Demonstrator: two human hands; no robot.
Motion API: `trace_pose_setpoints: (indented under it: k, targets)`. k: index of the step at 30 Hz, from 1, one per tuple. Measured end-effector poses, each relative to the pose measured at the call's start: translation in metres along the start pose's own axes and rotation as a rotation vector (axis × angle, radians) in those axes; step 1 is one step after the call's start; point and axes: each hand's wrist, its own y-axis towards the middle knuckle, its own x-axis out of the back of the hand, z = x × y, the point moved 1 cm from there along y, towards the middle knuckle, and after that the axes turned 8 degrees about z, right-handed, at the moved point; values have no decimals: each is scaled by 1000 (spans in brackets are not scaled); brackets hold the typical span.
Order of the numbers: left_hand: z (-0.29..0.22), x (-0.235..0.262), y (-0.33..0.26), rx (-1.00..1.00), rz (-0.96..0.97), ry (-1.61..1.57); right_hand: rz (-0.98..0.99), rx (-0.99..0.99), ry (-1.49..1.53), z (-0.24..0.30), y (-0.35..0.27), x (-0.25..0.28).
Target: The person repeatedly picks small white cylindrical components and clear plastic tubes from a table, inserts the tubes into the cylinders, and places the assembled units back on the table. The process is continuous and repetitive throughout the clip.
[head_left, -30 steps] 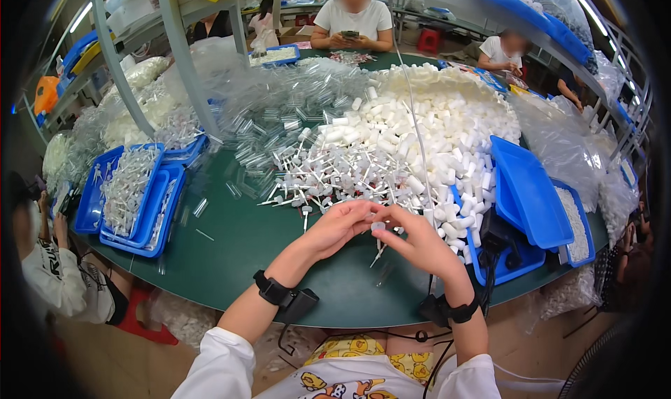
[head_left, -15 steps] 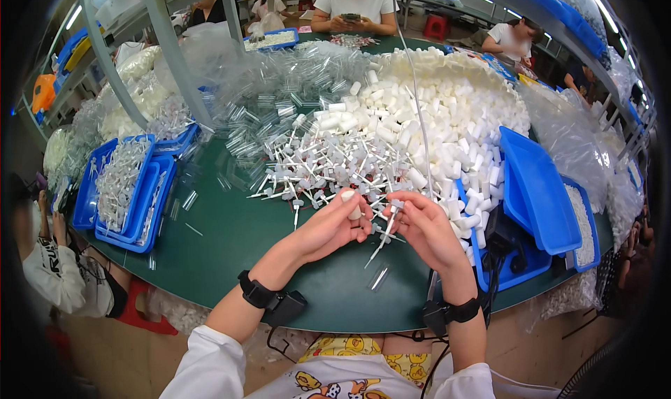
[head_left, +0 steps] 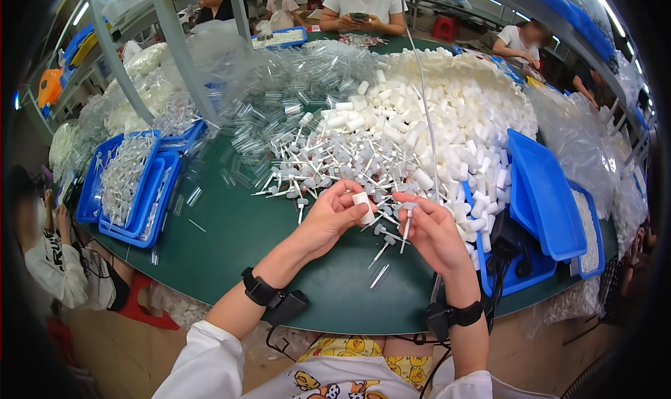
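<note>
Your left hand (head_left: 332, 216) is pinching a chunky white cap (head_left: 364, 209) between its thumb and fingers, and the cap is leaning a little. Your right hand (head_left: 437, 237) is gripping a thin white stick (head_left: 407, 226) near its gray top, with the long end pointing down toward 6 o'clock. The cap and the stick are staying apart, with a small gap between them.

Counting from your hands, a messy heap of sticks (head_left: 342, 154) is lying at 11 o'clock, and a pile of clear tubes (head_left: 297, 84) is sitting farther out that way. A big hill of white caps (head_left: 454, 112) is rising at 1 o'clock. Some loose clear tubes (head_left: 379, 277) are resting at 6 o'clock on the green table (head_left: 335, 301). Blue trays (head_left: 159, 203) full of small white parts are sitting at 9 o'clock, and a blue tray (head_left: 549, 196) is tilting at 3 o'clock.
</note>
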Motion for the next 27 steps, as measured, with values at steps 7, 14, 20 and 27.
trace_pose_setpoints:
  k: [7,14,20,27]
  targets:
    - [-5,-12,0,70,65,-100,-40,30,-70,-3,2,-10]
    - [-6,-10,3,113,90,-222,-107,112,-286,-11,1,-14]
    - [-1,-12,-1,142,100,-53,-74,264,-492,-10,4,-15]
    - [-4,-13,-2,213,9,21,-68,338,-615,-15,4,-15]
